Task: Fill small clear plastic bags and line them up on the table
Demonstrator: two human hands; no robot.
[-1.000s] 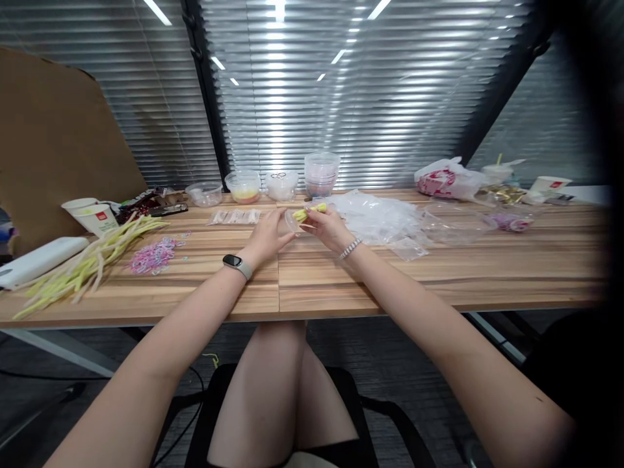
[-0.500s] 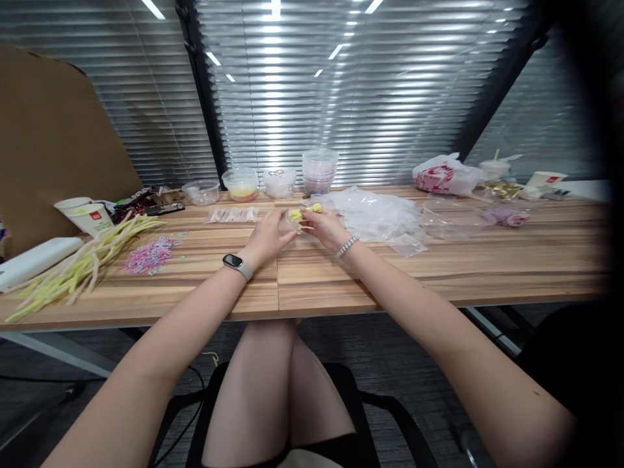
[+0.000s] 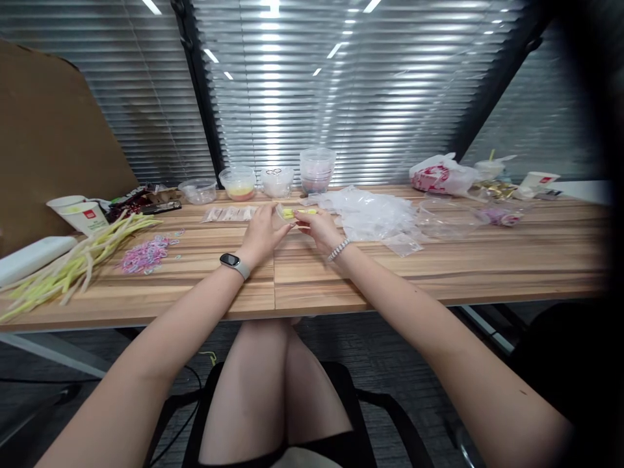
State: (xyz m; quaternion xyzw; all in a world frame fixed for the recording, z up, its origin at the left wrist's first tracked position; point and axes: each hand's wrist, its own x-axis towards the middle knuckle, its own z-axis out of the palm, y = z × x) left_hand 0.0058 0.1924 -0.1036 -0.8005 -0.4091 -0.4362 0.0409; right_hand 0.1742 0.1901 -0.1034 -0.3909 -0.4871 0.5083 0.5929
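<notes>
Over the middle of the table, my left hand [image 3: 262,233] pinches a small clear plastic bag [image 3: 280,210] by its edge. My right hand [image 3: 322,233] meets it from the other side, fingers closed on a small yellow piece [image 3: 306,211] that looks like folded pipe cleaner. Part of the yellow lies at the bag's mouth; fingers hide the rest, and I cannot tell how far inside it is. A heap of clear plastic bags [image 3: 373,214] lies just right of my right hand. Several small packed bags [image 3: 229,214] lie in a row beyond my left hand.
Yellow and cream pipe cleaners [image 3: 88,260] and a pile of pink and purple clips [image 3: 146,255] lie at left. Along the back stand clear tubs [image 3: 238,182], one with scissors [image 3: 273,171]. Paper cups [image 3: 90,218] stand left; a white-and-red bag [image 3: 439,175] sits right.
The yellow piece has turned and now lies lengthwise between my hands, toward the clear bag. My hands stay close together. The whole view has shifted slightly.
</notes>
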